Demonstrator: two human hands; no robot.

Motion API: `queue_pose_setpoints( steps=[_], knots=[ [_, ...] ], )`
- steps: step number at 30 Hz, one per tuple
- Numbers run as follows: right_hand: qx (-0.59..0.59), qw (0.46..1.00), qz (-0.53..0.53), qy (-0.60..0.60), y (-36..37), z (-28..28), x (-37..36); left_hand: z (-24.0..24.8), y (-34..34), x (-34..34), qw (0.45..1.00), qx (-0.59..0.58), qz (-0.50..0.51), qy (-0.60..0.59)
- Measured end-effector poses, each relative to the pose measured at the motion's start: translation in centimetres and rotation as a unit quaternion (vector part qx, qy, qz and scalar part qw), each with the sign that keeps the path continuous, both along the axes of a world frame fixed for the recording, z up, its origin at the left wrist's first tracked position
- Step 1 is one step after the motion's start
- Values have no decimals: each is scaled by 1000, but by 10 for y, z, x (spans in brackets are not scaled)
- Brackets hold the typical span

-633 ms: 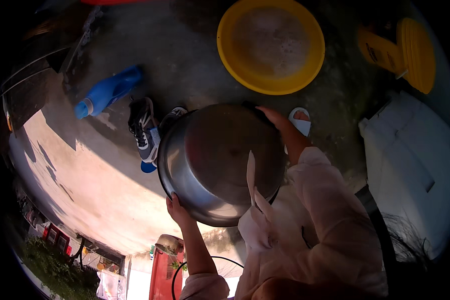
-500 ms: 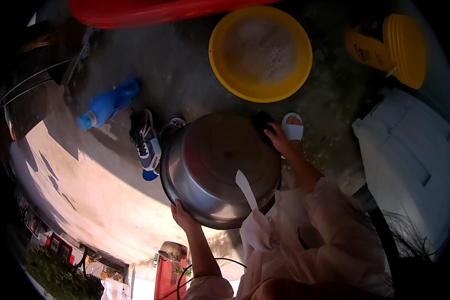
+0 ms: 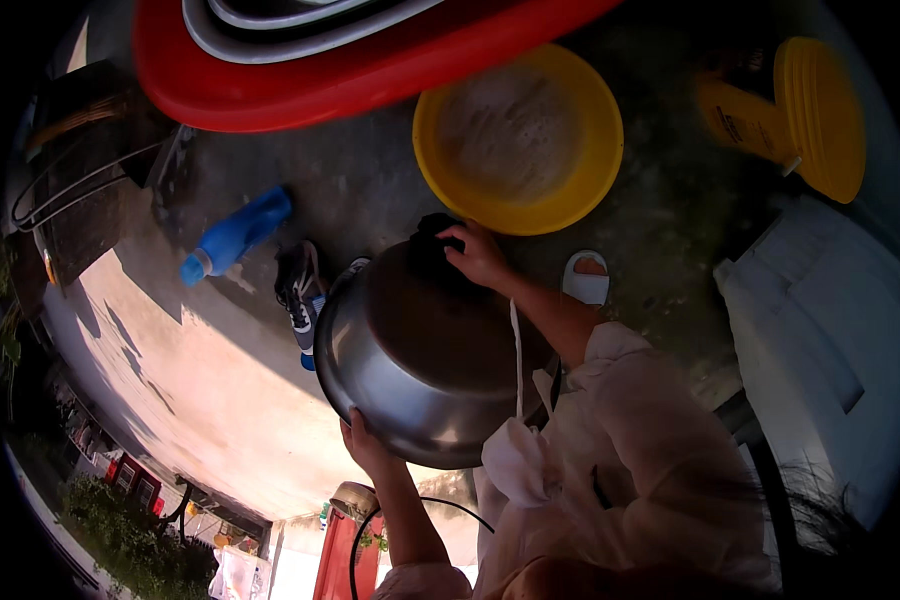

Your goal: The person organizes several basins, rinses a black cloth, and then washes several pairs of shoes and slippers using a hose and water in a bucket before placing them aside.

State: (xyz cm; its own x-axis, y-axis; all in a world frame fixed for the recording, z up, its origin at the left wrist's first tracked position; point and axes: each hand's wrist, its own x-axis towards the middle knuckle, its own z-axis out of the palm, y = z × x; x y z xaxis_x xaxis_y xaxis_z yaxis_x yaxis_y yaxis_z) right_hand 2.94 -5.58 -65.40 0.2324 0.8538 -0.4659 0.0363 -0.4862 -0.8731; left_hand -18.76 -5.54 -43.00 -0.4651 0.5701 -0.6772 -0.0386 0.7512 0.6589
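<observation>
A large metal basin (image 3: 410, 390) is held tilted in front of me, its dark, rounded underside showing. My left hand (image 3: 368, 448) grips its near left rim, fingers curled over the edge. On the basin's far edge, my right hand (image 3: 480, 258) is closed on a black cloth (image 3: 432, 240) pressed against the metal. Just beyond that hand stands a yellow basin (image 3: 606, 175) of sudsy, cloudy water. What the inside of the metal basin holds is hidden.
A red tub (image 3: 290, 105) with metal bowls in it is at the far edge. A blue bottle (image 3: 238, 236) and a dark sneaker (image 3: 298, 285) lie at left, a scrub brush beside the shoe. At right are a yellow bucket (image 3: 820, 120) and a white slab-like object (image 3: 820, 300).
My right hand with the black cloth has moved left across the basin's far side. My left hand stays on the rim. More of the red tub shows as the view shifts.
</observation>
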Motion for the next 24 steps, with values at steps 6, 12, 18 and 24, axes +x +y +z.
queue_pose_setpoints(
  steps=[6, 12, 18, 24],
  knots=[
    [23, 944, -49, -324, 10, -64, 153, 6, 25, -13, 996, 23, -40, 78],
    [-157, 822, 215, -503, -19, -131, 181, -5, 31, -11, 987, 42, -69, 141],
    [-174, 916, 125, -340, -34, -127, 154, -4, 29, -11, 985, 60, -84, 140],
    [125, 968, 191, 105, -67, 34, 76, -2, 27, -25, 979, 70, -97, 166]
  ],
)
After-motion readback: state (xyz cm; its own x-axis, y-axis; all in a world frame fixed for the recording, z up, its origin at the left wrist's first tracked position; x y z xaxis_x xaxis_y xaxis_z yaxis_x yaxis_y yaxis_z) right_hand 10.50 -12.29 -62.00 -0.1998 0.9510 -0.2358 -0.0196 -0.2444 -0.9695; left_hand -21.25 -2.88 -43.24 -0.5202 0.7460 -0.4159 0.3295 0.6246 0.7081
